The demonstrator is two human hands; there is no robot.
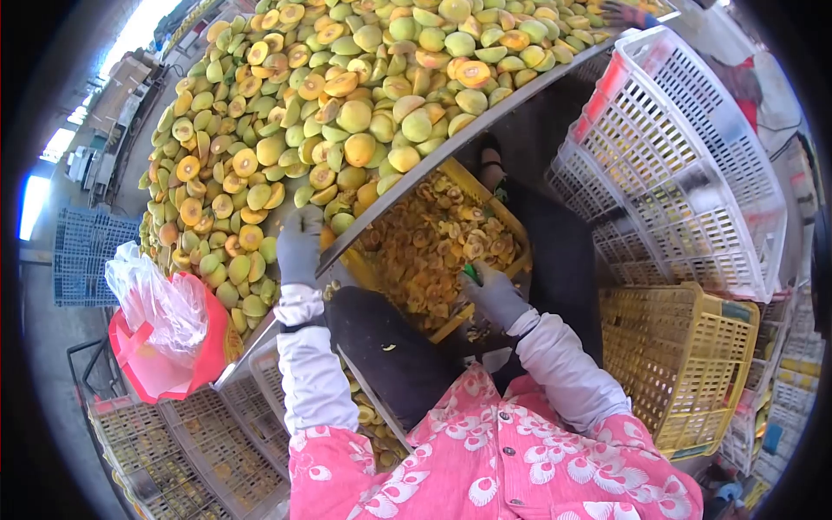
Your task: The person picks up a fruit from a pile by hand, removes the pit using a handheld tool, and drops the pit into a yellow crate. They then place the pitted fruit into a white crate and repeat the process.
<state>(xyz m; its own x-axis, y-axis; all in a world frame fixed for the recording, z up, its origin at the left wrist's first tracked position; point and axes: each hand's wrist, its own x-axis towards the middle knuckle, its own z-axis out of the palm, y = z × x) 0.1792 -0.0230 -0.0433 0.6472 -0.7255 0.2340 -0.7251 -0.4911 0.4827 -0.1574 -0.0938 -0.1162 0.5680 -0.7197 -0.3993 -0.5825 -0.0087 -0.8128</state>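
My left hand (300, 250), in a grey glove, is at the near edge of the metal table, beside the heap of halved yellow-green fruit (355, 117). Its fingers are curled in; whether anything is inside them is hidden. A fruit piece (328, 237) lies right by it. My right hand (497, 299), gloved too, is closed around a small green-handled tool (472, 274); its working end cannot be made out. This hand hovers over a yellow crate (511, 221) full of orange fruit scraps (425, 251), between my knees.
White plastic crates (693, 165) are stacked at right above a yellow crate (685, 364). At left hangs a red bag (165, 347) with clear plastic in it, over more crates (199, 442). Another person's gloved hand (628, 16) is at the table's far right.
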